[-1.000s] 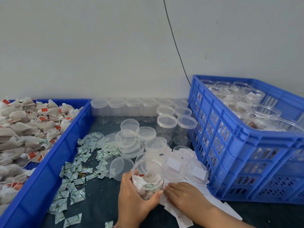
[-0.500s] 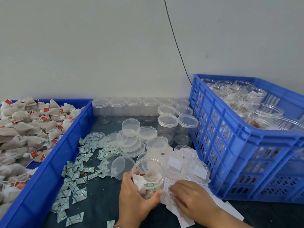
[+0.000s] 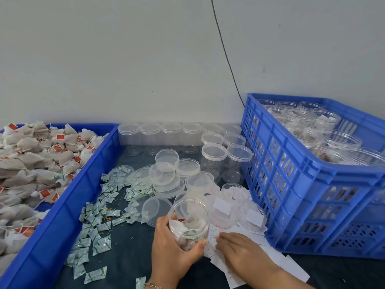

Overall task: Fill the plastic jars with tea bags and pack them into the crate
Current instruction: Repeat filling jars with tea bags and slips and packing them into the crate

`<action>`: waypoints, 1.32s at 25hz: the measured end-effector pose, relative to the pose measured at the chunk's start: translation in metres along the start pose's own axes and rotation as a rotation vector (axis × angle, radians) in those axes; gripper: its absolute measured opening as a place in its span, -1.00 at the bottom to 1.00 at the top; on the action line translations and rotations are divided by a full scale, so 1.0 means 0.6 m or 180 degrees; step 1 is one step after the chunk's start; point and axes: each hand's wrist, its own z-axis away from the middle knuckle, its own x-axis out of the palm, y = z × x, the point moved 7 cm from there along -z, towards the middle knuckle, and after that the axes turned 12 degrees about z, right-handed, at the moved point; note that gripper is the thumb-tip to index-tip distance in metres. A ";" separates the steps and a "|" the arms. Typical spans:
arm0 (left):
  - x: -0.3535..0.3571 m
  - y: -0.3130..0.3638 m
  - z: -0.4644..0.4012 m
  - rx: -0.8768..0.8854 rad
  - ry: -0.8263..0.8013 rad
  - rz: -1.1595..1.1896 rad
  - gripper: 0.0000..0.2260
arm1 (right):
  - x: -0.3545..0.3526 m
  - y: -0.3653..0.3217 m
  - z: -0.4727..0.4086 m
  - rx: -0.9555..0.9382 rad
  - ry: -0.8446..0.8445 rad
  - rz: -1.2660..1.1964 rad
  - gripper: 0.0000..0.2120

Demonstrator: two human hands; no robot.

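My left hand (image 3: 170, 251) grips a clear plastic jar (image 3: 189, 220) holding several tea bags, its mouth open and tilted toward me. Just right of the jar, my right hand (image 3: 239, 249) lies on a pile of white paper slips (image 3: 225, 230), fingertips curled onto a slip. On the left, a blue tray (image 3: 68, 205) is heaped with tea bags (image 3: 31, 163). The blue crate (image 3: 291, 184) on the right holds several filled jars (image 3: 325, 138). Empty jars (image 3: 214, 159) with lids stand at the back.
Loose clear lids (image 3: 164, 174) lie stacked mid-table. Many small green-and-white sachets (image 3: 98, 222) are scattered over the dark table surface (image 3: 129, 257). A black cable (image 3: 227, 59) runs down the white wall behind the crate.
My right hand's fingers have curled in on the paper slips beside the jar. My left hand keeps the jar in the same spot.
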 end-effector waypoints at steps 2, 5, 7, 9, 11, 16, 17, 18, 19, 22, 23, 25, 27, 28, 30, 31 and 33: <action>0.001 -0.002 0.000 -0.0003 0.0008 -0.0006 -0.19 | -0.017 0.016 -0.006 0.0407 0.0062 -0.0321 -0.75; 0.000 -0.003 -0.001 -0.0013 0.0022 0.0006 -0.19 | -0.051 0.048 -0.026 0.1108 0.0241 -0.0851 -0.80; 0.000 -0.003 -0.001 0.0020 0.0023 -0.0027 -0.19 | -0.082 0.061 -0.046 0.1387 0.0481 -0.0792 -0.78; 0.000 -0.001 -0.001 0.0050 0.0018 -0.0065 -0.20 | -0.118 0.061 -0.065 0.1405 0.0814 -0.0709 -0.77; -0.001 0.001 0.000 0.0061 0.0026 -0.0064 -0.20 | -0.148 0.048 -0.081 0.1186 0.1157 -0.0604 -0.78; 0.001 0.016 -0.002 0.0193 0.0027 -0.0120 -0.24 | -0.151 -0.012 -0.117 0.0239 0.0935 -0.0401 -0.73; 0.001 0.020 -0.002 0.0234 0.0021 -0.0149 -0.25 | -0.145 -0.017 -0.118 0.0132 0.0789 -0.0436 -0.72; 0.000 0.023 -0.002 0.0249 0.0025 -0.0152 -0.26 | -0.141 -0.015 -0.117 0.0099 0.0690 -0.0487 -0.71; -0.001 0.025 -0.002 0.0239 0.0034 -0.0134 -0.27 | -0.136 -0.010 -0.113 0.0108 0.0603 -0.0549 -0.70; -0.003 0.019 -0.001 0.0185 0.0068 -0.0062 -0.27 | -0.117 0.011 -0.097 0.0481 0.0303 -0.0785 -0.71; -0.003 0.018 0.000 0.0171 0.0060 -0.0027 -0.27 | -0.107 0.019 -0.091 0.0794 0.0102 -0.1091 -0.71; 0.001 0.015 0.000 0.0102 -0.0032 0.0010 -0.30 | -0.082 0.025 -0.082 0.1411 -0.0374 -0.1881 -0.76; 0.002 0.015 0.001 -0.0072 -0.0148 0.0007 -0.32 | -0.063 0.028 -0.077 0.1914 -0.0551 -0.2628 -0.80; 0.001 0.017 0.002 -0.0137 -0.0199 -0.0044 -0.31 | -0.061 0.030 -0.076 0.2100 -0.0573 -0.2826 -0.80; -0.005 0.028 0.003 -0.0038 -0.0237 -0.0414 -0.23 | -0.067 0.031 -0.079 0.2210 -0.0632 -0.2934 -0.77; -0.007 0.040 0.000 0.0048 -0.0266 -0.0709 -0.16 | -0.074 0.028 -0.081 0.2171 -0.0650 -0.2915 -0.74; -0.010 0.072 -0.014 0.0043 -0.0307 -0.1038 -0.05 | -0.102 0.029 -0.088 0.2134 -0.0535 -0.2798 -0.72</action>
